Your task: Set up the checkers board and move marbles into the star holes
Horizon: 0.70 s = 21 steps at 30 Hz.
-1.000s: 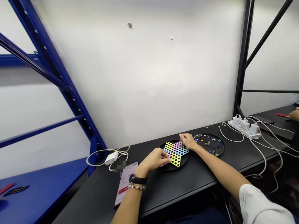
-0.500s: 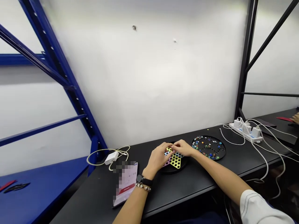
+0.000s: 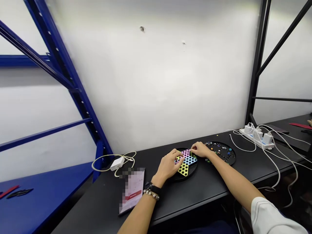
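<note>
A Chinese checkers board (image 3: 184,170) with a pink, yellow and blue star full of round holes lies in a black round tray. My left hand (image 3: 170,164) hovers over the star's left side, thumb and forefinger apart, nothing visible between them. At the star's upper right, my right hand (image 3: 200,149) has its fingertips pressed together by the tray's rim. Whatever they hold is too small to make out. Green marbles (image 3: 193,155) show just below those fingertips. Farther right, a second black round tray (image 3: 234,159) carries many coloured marbles, partly covered by my right forearm.
A tablet (image 3: 133,191) lies to the left of my left wrist. Behind it is a white charger (image 3: 117,163) with a looped cable. A white power strip (image 3: 255,137) with trailing cables stands at the right. A blue table (image 3: 36,188) adjoins on the left.
My right hand has moved right, away from my left hand, to the edge of the star near the marble tray. My left hand's thumb and forefinger have parted, uncovering more of the star.
</note>
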Tool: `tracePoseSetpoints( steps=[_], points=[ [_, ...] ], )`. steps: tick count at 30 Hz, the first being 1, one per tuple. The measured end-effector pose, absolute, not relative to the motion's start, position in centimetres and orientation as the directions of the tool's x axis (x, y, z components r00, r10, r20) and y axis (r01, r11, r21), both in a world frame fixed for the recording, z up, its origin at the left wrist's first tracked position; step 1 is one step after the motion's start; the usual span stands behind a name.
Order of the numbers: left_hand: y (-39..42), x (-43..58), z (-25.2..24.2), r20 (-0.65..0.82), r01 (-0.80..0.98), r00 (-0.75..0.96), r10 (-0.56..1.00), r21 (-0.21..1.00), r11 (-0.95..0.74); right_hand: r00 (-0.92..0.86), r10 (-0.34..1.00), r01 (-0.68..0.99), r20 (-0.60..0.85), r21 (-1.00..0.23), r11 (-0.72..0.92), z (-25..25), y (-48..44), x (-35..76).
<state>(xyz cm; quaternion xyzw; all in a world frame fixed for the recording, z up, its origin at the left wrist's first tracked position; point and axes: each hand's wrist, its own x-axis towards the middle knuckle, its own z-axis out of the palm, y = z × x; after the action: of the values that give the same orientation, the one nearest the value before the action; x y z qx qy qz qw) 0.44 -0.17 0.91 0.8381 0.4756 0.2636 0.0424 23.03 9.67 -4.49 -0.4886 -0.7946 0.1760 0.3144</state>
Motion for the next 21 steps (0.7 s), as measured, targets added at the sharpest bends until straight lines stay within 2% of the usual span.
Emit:
tracePoseSetpoints(
  steps=[4,7,11,14,17,21],
  points=[
    [-0.2,0.4,0.9,0.392,0.775,0.399,0.829,0.339,-0.533,-0.286,0.896,0.677,0.339,-0.590,0.439,-4.0,10.0,23.6],
    [-0.2,0.5,1.0,0.384,0.775,0.400,0.832,0.343,-0.530,-0.165,0.922,0.701,0.351,-0.616,0.360,-3.0,10.3,25.2],
    [-0.3,0.6,1.0,0.396,0.763,0.405,0.824,0.349,-0.543,0.075,0.944,0.755,0.323,-0.636,0.158,-1.9,10.6,28.6],
    [-0.3,0.5,0.9,0.402,0.756,0.406,0.820,0.357,-0.549,0.188,0.956,0.779,0.226,-0.627,-0.005,-1.7,10.9,30.8],
    [-0.2,0.4,0.7,0.416,0.748,0.406,0.814,0.360,-0.557,0.184,0.974,0.794,0.134,-0.604,-0.067,-1.9,11.1,32.0],
    [-0.1,0.5,0.5,0.430,0.747,0.401,0.809,0.358,-0.560,0.091,0.995,0.808,0.048,-0.587,-0.046,-2.5,11.1,31.5]
  ],
)
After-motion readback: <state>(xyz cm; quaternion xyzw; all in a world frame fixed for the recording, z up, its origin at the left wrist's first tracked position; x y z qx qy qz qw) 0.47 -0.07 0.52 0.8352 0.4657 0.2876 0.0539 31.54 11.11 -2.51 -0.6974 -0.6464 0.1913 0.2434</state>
